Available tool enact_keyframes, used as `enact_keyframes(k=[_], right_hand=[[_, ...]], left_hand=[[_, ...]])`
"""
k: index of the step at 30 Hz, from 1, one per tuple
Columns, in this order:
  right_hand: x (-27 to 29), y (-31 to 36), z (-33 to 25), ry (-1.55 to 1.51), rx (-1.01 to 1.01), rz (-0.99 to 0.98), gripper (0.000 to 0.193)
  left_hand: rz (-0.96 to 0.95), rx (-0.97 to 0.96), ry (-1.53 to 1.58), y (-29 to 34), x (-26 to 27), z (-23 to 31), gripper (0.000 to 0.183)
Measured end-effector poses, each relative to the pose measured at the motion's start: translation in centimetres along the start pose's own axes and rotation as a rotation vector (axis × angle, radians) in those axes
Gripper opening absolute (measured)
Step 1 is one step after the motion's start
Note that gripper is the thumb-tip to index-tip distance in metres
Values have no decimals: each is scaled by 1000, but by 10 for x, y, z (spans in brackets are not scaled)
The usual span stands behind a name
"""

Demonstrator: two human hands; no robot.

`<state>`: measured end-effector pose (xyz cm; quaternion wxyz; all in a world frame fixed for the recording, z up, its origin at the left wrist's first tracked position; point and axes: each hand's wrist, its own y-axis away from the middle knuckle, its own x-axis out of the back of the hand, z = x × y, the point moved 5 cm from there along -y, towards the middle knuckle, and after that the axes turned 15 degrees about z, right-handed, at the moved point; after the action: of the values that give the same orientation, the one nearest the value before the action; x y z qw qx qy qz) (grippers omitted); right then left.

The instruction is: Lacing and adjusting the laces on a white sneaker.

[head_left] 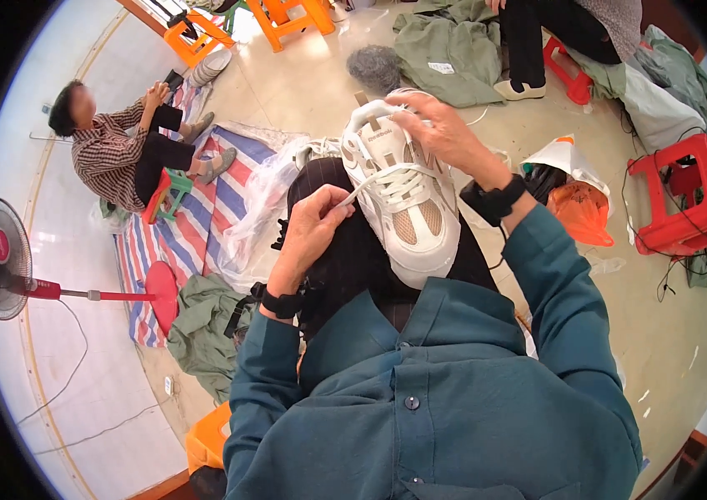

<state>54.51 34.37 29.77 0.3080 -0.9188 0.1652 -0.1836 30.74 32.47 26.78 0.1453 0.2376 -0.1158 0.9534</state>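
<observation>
A white and beige sneaker lies across my lap, its toe toward me and its tongue and opening away from me. My left hand is beside the shoe's left side, thumb and forefinger pinching a white shoelace that runs taut from the upper rows of lacing. At the far right of the shoe, my right hand grips the collar, fingers bent over its edge. Lace crosses the lower part of the tongue in several rows. Part of a second pale shoe shows behind my left hand, mostly hidden.
A person sits on a stool at the left, near a floor fan and a striped sheet. Green cloth lies ahead. To the right are a white bag with orange plastic and a red stool with cables.
</observation>
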Motion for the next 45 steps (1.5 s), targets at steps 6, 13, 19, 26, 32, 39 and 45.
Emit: enact_keyframes(k=[6,13,19,26,32,39,45], right_hand=[[-24,11,16,105,-140,-214,35],[-23,19,6,60,-180,-200,39],[-11,34,4,27,-127,-128,48],[17,75,-7,-8,-176,-137,53],[25,91,-25,9,-211,-49,48],[27,92,-28,53,-246,58,24],[23,104,-17,33,-240,78,16]], left_hand=[[-16,203,376,21,23,-4,13],[132,217,408,63,47,-34,18],[215,163,354,68,51,-40,15],[272,194,321,72,60,-42,15],[281,214,346,69,63,-43,16],[297,192,377,72,65,-49,15],[293,208,429,77,66,-52,15]])
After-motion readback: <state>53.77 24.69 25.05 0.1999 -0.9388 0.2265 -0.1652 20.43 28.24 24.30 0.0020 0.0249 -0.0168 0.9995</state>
